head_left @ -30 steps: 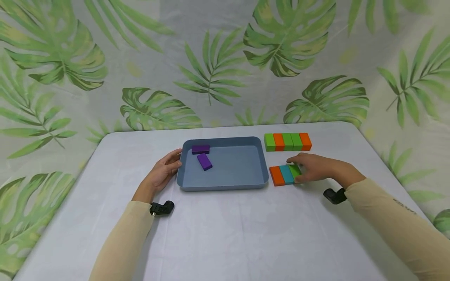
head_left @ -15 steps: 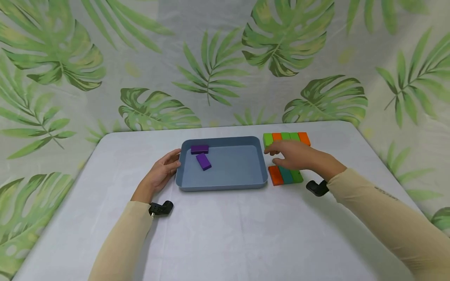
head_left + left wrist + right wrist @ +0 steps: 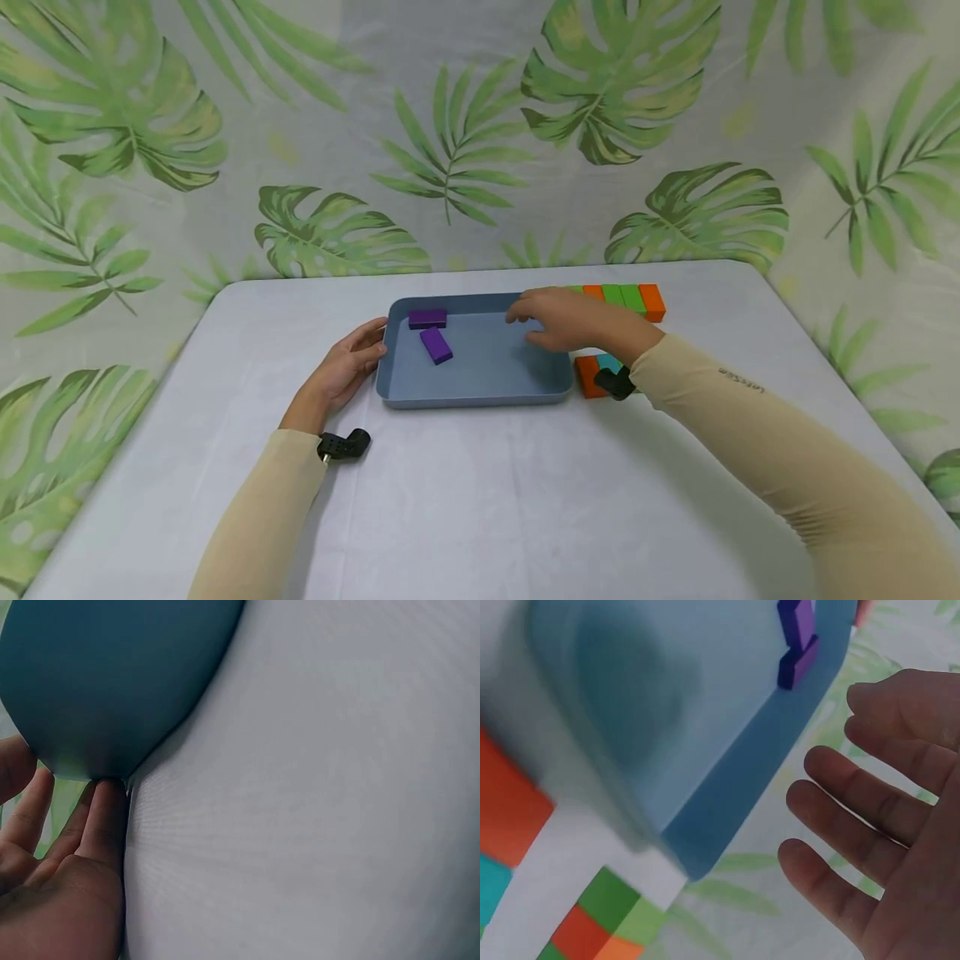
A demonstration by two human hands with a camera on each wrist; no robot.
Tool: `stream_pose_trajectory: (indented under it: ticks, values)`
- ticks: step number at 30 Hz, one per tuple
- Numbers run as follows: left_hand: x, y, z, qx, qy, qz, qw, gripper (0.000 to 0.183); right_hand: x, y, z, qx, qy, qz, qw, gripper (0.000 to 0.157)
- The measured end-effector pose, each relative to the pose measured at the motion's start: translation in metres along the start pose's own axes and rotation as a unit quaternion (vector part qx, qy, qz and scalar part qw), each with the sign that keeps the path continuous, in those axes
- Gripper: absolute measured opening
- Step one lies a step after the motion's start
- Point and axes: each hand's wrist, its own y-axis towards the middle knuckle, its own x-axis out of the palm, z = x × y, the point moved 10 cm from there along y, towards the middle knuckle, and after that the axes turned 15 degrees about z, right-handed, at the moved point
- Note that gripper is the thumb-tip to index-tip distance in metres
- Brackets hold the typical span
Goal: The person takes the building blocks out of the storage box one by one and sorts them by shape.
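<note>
A blue-grey rectangular tray lies on the table with two purple blocks inside near its left end, one lengthwise along the back wall and one slanted in front. My left hand touches the tray's left side; in the left wrist view its extended fingers meet the outer wall. Over the tray's right end hovers my right hand. The right wrist view shows this hand with fingers spread and holding nothing.
Right of the tray, a back row of several green and orange blocks stands side by side, partly behind my right hand. A nearer row has an orange block and a blue block, partly covered by my wrist camera.
My right hand has moved left from the nearer block row, past the back row, to above the tray. My left hand and both purple blocks stay where they were.
</note>
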Motion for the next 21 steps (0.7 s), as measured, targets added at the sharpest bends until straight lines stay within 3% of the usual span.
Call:
stream_pose_trajectory:
  ticks: [7, 21]
  values:
    - [0.000, -0.001, 0.003, 0.005, 0.002, -0.005, 1.0000, 0.064, 0.008, 0.023, -0.016, -0.008, -0.002, -0.014, 1.000, 0.037]
    - [-0.001, 0.000, 0.000, 0.004, 0.001, -0.002, 1.0000, 0.064, 0.046, 0.070, -0.046, -0.016, 0.016, -0.049, 0.999, 0.048]
